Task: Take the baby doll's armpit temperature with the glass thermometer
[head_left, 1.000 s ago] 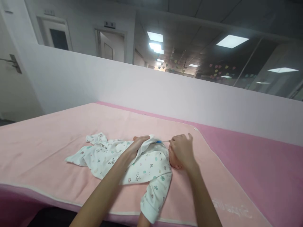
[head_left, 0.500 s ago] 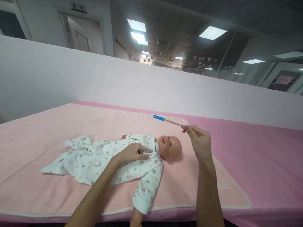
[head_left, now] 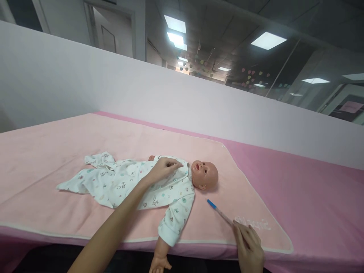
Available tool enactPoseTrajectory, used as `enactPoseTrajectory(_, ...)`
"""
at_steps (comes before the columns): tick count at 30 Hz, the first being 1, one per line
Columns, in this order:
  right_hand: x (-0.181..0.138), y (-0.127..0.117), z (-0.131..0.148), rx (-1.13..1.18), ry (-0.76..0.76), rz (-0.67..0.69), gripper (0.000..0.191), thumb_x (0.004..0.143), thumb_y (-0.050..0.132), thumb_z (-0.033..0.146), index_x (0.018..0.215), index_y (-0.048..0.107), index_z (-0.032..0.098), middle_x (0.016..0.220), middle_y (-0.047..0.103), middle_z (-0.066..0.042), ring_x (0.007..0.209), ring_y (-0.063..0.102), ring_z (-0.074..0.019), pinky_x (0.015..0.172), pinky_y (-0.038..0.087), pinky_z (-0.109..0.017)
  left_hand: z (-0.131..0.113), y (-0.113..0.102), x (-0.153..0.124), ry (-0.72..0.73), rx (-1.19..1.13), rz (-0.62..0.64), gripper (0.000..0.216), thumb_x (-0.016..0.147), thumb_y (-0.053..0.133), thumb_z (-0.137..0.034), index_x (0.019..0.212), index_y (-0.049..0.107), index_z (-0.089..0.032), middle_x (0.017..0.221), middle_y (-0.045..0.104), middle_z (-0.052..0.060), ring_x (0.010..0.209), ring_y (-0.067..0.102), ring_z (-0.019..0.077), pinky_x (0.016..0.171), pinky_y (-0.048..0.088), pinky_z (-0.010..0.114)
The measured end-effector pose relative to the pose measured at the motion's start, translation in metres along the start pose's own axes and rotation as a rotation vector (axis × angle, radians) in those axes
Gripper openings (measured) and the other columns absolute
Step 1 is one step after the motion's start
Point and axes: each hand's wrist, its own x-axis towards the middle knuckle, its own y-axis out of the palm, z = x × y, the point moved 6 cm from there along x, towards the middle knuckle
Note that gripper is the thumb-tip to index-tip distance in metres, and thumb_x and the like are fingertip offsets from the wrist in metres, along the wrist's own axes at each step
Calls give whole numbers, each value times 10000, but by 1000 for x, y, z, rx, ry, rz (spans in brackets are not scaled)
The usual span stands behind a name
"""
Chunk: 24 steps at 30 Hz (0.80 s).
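A bald baby doll [head_left: 205,176] lies on its back on a peach mat [head_left: 227,170], its head to the right. It wears a white printed shirt [head_left: 170,193] and matching trousers [head_left: 105,185]. Over the chest, my left hand [head_left: 163,170] is closed, its fingertips together at the shirt's front edge near the collar. My right hand [head_left: 248,242] is low at the right, near the mat's front corner. Its fingers grip one end of a slim clear thermometer tube with a blue cap [head_left: 216,208]. The cap points up and left, toward the doll's head.
The mat covers part of a pink bed surface [head_left: 318,197]. A white partition [head_left: 182,98] runs along the back, with glass above it. One doll arm [head_left: 160,258] hangs over the front edge. Dark space shows below that edge.
My right hand has brought the thermometer down from above the doll's head to near the mat's front. My left hand's fingers, earlier spread, have drawn together. The view has shifted slightly.
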Motion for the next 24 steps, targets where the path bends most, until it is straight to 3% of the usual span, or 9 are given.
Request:
enactPoseTrajectory(2,-2,2,-12,-74,-21,83,353,746,521,540,828,703,249,831,687,-56,793,618,-247,943,361,-478,-5,4,6,5,117,-48,368,806,415,-451,817,675,-190,652,590,19,557,466,133,519,317,233)
enactPoseTrajectory(5,3,8,-10,-173,-54,173,415,755,468,590,813,703,253,893,676,-81,840,606,-269,860,412,-472,-7,21,15,-1,350,15,299,776,454,-409,860,673,-223,806,631,41,679,541,181,559,337,248)
enactPoseTrajectory(8,13,10,19,-234,-47,79,459,758,473,581,937,664,203,1065,614,-117,978,560,-287,819,449,-434,2,34,20,-17,409,104,240,749,486,-379,798,656,-217,835,632,44,731,562,199,555,340,247)
enactPoseTrajectory(11,32,29,70,-173,-70,12,359,829,444,452,983,613,174,1015,618,-103,923,583,-223,756,481,-340,12,34,19,-19,197,138,225,757,486,-376,769,623,-198,775,625,24,711,557,174,558,357,234)
enactPoseTrajectory(12,41,44,90,-122,-125,50,298,857,423,384,966,605,175,950,632,-87,850,599,-185,711,486,-293,15,31,19,-20,85,131,228,756,492,-379,769,616,-188,755,616,18,696,550,162,560,365,229)
enactPoseTrajectory(14,56,83,134,-100,-346,167,248,881,388,277,951,600,171,838,637,-70,776,597,-152,673,470,-253,22,26,17,-40,-145,118,242,746,522,-393,786,607,-170,705,586,8,645,527,135,541,368,216)
enactPoseTrajectory(17,73,134,182,-231,-650,125,277,880,359,209,769,608,160,624,576,-53,594,542,-143,552,408,-250,35,19,17,-127,-418,63,280,719,578,-423,785,598,-152,595,500,-25,516,447,87,451,322,188)
enactPoseTrajectory(20,83,166,193,-286,-630,71,272,869,360,194,729,588,149,612,548,-55,571,516,-144,526,376,-249,49,13,17,-201,-626,-62,293,694,627,-422,766,591,-140,531,427,-53,442,366,48,402,263,162)
enactPoseTrajectory(24,80,172,184,-66,-458,72,222,829,388,150,890,601,159,726,578,-48,677,542,-149,613,410,-245,67,10,18,-302,-880,-196,309,648,685,-402,743,577,-129,497,405,-68,412,341,32,390,246,146)
